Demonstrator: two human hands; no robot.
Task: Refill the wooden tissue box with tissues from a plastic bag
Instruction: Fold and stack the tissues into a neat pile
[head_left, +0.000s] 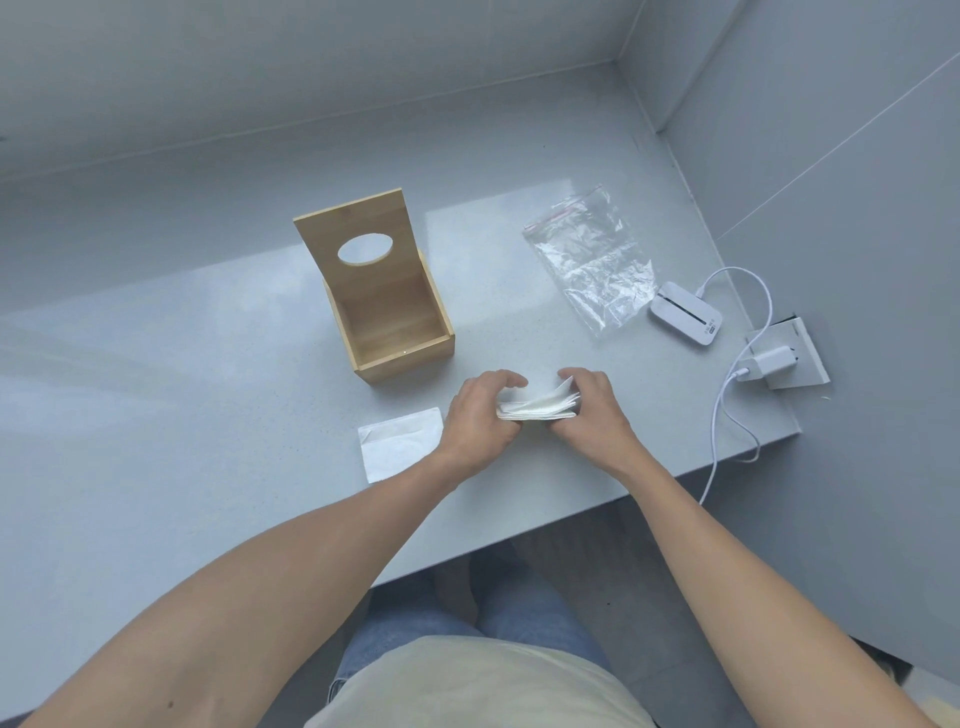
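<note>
A wooden tissue box stands on the grey counter, its lid with an oval hole raised upright and its inside bare. Just in front of it, a stack of white folded tissues is held between both hands. My left hand grips the stack's left end and my right hand grips its right end, low over the counter. A clear plastic zip bag lies flat and looks empty at the back right. One folded tissue lies flat on the counter to the left of my hands.
A white pocket device sits right of the bag, its white cable running to a charger plugged into a socket plate near the counter's right edge. Grey walls close the back and right. The counter's front edge runs diagonally below my forearms.
</note>
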